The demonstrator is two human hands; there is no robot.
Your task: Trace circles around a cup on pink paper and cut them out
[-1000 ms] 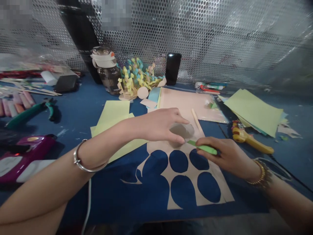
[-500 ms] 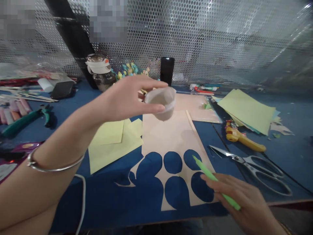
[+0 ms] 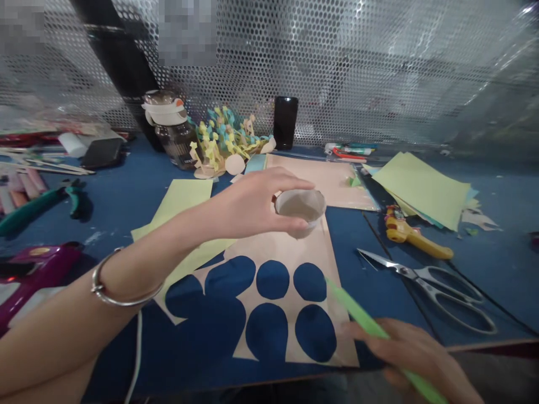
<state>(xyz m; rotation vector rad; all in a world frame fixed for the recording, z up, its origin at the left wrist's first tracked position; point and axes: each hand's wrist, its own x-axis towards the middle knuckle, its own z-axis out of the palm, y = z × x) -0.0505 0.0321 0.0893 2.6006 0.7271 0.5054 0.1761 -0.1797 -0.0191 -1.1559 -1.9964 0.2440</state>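
Note:
My left hand (image 3: 252, 205) is closed around a small whitish cup (image 3: 307, 209), thumb and fingers on opposite sides of its rim. The cup's opening faces partly toward me. Below it lies a pale pink sheet (image 3: 273, 247) with several round holes cut near its front edge, where the blue table shows through. Near the sheet's right side, my right hand (image 3: 415, 350) grips a bright green pen (image 3: 357, 311), its tip pointing at the sheet. The pen and hand are somewhat blurred. Pale yellow paper (image 3: 189, 196) lies partly under my left forearm.
Scissors (image 3: 406, 272) and a yellow-handled tool (image 3: 415, 235) lie to the right, near stacked yellow paper (image 3: 425, 188). Paper flowers (image 3: 223, 137), a bottle (image 3: 172, 132) and an upright phone (image 3: 286, 123) stand behind. At left are pliers (image 3: 42, 207) and a purple glue gun (image 3: 50, 275).
My left hand has brought the cup rightward and lower, over the sheet. The cut part of the pink sheet has shifted left. My right hand, still holding the pen, is slightly lower.

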